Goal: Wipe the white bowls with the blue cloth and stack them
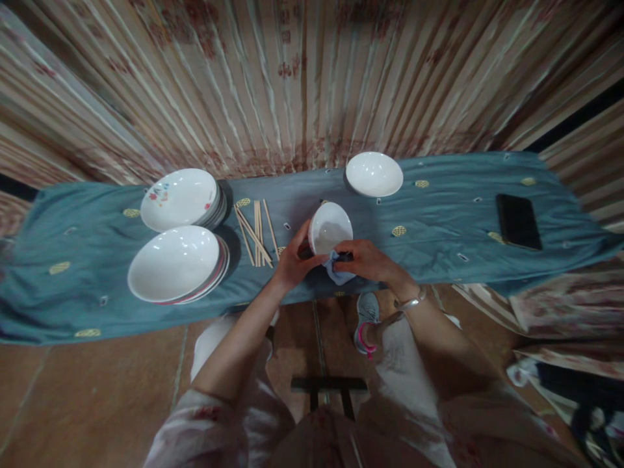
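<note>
One head-worn camera looks from above and behind the near edge of the long tabletop draped in teal, pineapple-patterned cloth (439,211), facing forward and steeply down. At about arm's reach, the bare left hand (294,259) and bare right hand (366,261) sit near mid-view. Its wide angle takes in the beige-and-red pleated curtain (287,91) beyond the far edge and brown tiled floor (107,390) below the near edge.

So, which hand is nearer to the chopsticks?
Left: the left hand is just right of the chopsticks, holding a bowl; the right hand, gripping a light-blue cloth, is farther right.
</note>
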A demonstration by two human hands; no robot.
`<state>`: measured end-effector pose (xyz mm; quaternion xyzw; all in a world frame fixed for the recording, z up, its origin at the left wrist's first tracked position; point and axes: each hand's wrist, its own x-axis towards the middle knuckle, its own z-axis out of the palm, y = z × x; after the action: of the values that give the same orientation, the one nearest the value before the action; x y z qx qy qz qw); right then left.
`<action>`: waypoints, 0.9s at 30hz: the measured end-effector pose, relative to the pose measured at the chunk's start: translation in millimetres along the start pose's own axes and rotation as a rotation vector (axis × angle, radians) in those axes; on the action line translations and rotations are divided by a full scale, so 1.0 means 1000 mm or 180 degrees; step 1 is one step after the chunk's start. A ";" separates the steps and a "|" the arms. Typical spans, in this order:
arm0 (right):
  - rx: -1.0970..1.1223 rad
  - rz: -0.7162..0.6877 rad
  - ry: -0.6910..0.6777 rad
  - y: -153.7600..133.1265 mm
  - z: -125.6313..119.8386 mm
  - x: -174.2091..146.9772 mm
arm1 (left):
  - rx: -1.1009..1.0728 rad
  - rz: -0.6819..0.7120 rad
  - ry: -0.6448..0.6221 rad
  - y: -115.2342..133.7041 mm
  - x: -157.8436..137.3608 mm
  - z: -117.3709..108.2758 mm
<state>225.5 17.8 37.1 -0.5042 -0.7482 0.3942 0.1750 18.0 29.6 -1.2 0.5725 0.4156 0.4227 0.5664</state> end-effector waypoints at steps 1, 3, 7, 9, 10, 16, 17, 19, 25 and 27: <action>0.0025 0.0001 0.0012 0.000 0.001 0.001 | 0.0013 0.0016 0.0004 0.000 0.000 0.000; 0.0041 0.0016 0.0036 0.001 0.002 0.002 | 0.0017 0.0039 -0.0013 0.001 0.000 0.000; 0.0099 0.0027 0.0051 0.002 0.005 0.004 | -0.0059 0.0040 -0.0095 0.002 -0.001 -0.001; 0.0133 0.0000 0.0037 0.002 0.006 0.005 | -0.0071 0.0009 -0.0099 0.002 -0.002 -0.001; 0.0140 -0.0018 0.0031 0.002 0.006 0.006 | -0.0077 -0.0012 -0.0110 0.002 -0.002 0.000; 0.0360 -0.0079 0.0050 -0.001 0.006 0.009 | -0.0193 -0.0149 -0.0174 0.005 -0.005 0.002; 0.0433 -0.0079 0.0062 -0.002 0.007 0.010 | -0.0222 -0.0161 -0.0166 0.005 -0.006 0.003; 0.0573 -0.0092 0.0119 -0.004 0.009 0.012 | -0.0283 -0.0188 -0.0163 0.006 -0.007 0.003; 0.0949 -0.0183 0.0709 -0.004 0.020 0.021 | -0.0273 -0.0191 -0.0127 0.007 -0.007 0.003; 0.1040 -0.0174 0.0872 -0.003 0.024 0.025 | -0.0293 -0.0221 -0.0153 0.007 -0.007 0.003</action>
<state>197.5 29.6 20.8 -0.4976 -0.6569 0.4331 0.3650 19.0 21.5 6.1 0.5410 0.4016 0.4076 0.6163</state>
